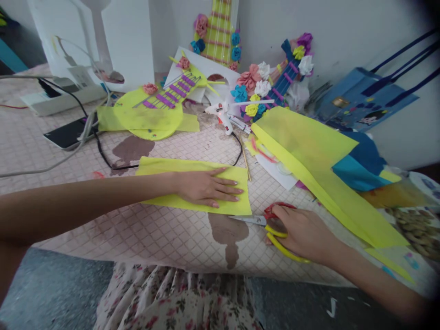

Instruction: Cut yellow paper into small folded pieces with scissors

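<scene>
One yellow sheet (165, 181) lies flat under the open, palm-down left hand (202, 187); at its lower right corner, the right hand (302, 229) grips the scissors (257, 221). Above the sheet sits the glue gun (222, 114); beyond its upper left edge, the yellow disc (151, 121); to its right, larger yellow paper (309, 142).

Light: soft, fairly even
Rectangular yellow paper sheet (165, 185): bright, crisp enough
Checked, cloth-covered counter (178, 238): faint shadows
Right corners: darkened
Right edge: stretched, blurred
Plain grey wall (175, 27): dull, hazy
</scene>
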Demonstrator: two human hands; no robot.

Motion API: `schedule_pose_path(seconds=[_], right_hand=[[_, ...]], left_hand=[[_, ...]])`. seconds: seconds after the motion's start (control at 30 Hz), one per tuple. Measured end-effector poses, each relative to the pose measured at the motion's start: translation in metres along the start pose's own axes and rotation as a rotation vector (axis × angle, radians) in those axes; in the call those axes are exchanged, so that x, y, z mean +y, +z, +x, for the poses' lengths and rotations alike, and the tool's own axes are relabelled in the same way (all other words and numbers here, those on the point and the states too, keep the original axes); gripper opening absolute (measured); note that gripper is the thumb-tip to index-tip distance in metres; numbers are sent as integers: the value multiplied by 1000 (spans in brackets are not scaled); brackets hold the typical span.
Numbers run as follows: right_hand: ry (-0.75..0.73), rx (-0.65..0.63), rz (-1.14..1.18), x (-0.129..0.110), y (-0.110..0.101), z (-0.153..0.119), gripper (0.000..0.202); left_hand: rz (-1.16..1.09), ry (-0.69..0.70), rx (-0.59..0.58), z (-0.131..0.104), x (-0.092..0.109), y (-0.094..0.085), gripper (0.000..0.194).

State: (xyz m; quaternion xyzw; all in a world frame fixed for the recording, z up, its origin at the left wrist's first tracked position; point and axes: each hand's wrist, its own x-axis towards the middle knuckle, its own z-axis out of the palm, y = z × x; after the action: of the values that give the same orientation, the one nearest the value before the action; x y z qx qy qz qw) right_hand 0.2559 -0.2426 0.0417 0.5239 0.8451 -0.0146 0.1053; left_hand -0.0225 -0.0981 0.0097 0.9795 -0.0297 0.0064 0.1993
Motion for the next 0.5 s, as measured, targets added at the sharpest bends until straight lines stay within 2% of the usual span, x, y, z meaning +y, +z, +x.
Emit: schedule_pose_path(seconds=[0.3, 0.5], right_hand=[[-11, 44, -59, 3, 6, -4, 38], [22, 7, -16, -1, 4, -5, 36]], left_hand=[[-64, -31, 9, 0, 3, -1, 51], [-83, 1, 89, 0, 2, -1, 49]])
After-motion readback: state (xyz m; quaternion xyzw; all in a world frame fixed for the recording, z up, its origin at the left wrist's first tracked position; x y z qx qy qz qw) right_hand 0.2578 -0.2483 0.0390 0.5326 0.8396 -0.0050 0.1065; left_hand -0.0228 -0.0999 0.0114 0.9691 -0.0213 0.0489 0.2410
